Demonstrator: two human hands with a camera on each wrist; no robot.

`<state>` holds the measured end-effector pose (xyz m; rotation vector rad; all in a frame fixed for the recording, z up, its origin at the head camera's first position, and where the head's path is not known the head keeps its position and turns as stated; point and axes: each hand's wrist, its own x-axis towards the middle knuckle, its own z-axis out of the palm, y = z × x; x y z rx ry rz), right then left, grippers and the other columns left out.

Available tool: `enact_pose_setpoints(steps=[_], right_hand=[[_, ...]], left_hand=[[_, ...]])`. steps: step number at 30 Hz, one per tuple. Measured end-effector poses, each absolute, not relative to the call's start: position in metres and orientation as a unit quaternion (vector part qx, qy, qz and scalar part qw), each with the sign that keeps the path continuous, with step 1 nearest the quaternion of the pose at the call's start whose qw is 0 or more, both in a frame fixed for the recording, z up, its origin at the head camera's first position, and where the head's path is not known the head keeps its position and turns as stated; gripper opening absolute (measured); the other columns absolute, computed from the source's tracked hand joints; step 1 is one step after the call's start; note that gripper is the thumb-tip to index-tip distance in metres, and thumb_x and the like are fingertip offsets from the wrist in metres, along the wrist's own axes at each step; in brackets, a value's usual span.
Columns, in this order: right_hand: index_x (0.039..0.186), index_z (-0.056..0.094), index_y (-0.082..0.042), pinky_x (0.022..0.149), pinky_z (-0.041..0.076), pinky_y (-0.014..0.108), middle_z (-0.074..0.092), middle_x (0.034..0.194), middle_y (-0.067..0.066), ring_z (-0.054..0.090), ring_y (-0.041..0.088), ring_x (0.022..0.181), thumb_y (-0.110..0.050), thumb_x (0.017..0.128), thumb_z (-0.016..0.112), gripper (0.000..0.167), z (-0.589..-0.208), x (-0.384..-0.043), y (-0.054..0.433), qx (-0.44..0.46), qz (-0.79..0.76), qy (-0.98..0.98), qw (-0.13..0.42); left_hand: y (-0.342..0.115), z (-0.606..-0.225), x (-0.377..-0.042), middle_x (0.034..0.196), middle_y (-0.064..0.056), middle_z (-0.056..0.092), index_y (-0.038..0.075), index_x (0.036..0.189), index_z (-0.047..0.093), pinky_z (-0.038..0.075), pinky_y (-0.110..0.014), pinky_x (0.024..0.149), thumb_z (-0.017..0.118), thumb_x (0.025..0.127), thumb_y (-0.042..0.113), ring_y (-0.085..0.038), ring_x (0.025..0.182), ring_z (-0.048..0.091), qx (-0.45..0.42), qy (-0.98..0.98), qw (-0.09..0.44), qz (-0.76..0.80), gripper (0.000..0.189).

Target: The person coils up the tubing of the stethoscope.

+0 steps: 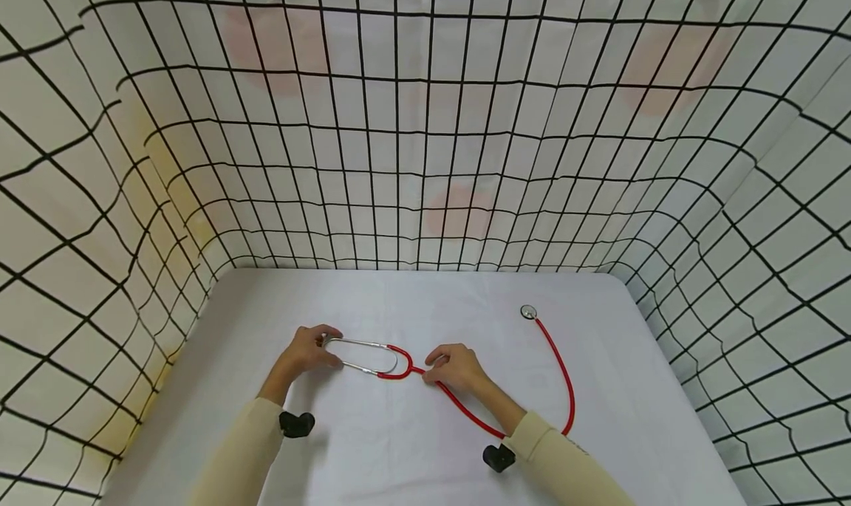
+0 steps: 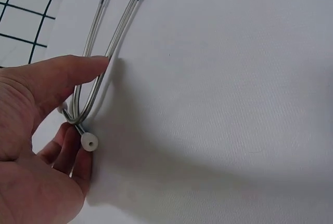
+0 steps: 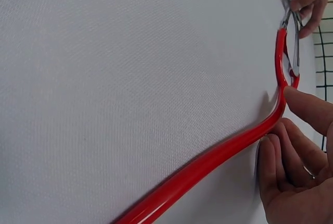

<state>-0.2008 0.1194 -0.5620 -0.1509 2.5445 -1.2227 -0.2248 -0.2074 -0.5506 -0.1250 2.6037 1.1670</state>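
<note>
A stethoscope with red tubing (image 1: 570,394) lies on the white table. My left hand (image 1: 309,349) grips its silver ear tubes (image 2: 120,28) at the ear-tip end, thumb on one side and fingers curled behind. One white ear tip (image 2: 89,142) shows below the crossed tubes; the other is mostly covered. Just below the fork of the tubing, my right hand (image 1: 457,367) holds the red tube between thumb and curled fingers. From there the tubing runs under the right forearm, then bends up to the round chest piece (image 1: 528,312) at the far right.
A black wire grid (image 1: 432,133) stands along the back and both sides of the white table (image 1: 372,447). White sheeting hangs behind the grid. Each wrist carries a small black camera, such as the left wrist camera (image 1: 297,425).
</note>
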Motion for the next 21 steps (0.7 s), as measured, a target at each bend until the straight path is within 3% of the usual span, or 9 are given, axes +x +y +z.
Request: enact_pose_setpoints(steps=[6,13,21], right_hand=[[0.083,0.071,-0.011,0.063,0.048,0.027,0.069,0.07,-0.004,0.06,0.011,0.066,-0.018,0.076,0.087,0.019,-0.5643,-0.1997,0.1184,-0.059,-0.431,0.887,0.158],[0.081,0.069,-0.008,0.06,0.048,0.026,0.068,0.068,-0.002,0.059,0.011,0.063,-0.007,0.072,0.086,0.019,-0.5642,-0.1999,0.121,-0.067,-0.424,0.888,0.164],[0.079,0.069,-0.008,0.057,0.048,0.025,0.065,0.065,-0.002,0.057,0.011,0.06,-0.002,0.07,0.083,0.018,-0.5631,-0.1987,0.1201,-0.063,-0.416,0.891,0.17]], left_hand=[[-0.2097,-0.5517,-0.2255,0.127,-0.022,0.041,0.011,0.124,0.069,0.042,-0.047,0.09,0.086,0.07,0.001,-0.036,0.111,0.042,-0.055,0.885,0.156,0.436,0.057],[-0.2094,-0.5517,-0.2255,0.128,-0.022,0.043,0.01,0.124,0.069,0.042,-0.047,0.09,0.082,0.07,-0.006,-0.036,0.11,0.043,-0.055,0.879,0.158,0.446,0.057],[-0.2074,-0.5506,-0.2275,0.098,-0.015,0.058,0.006,0.118,0.066,0.041,-0.033,0.068,0.082,0.069,-0.008,-0.027,0.086,0.05,-0.035,0.906,0.152,0.395,0.053]])
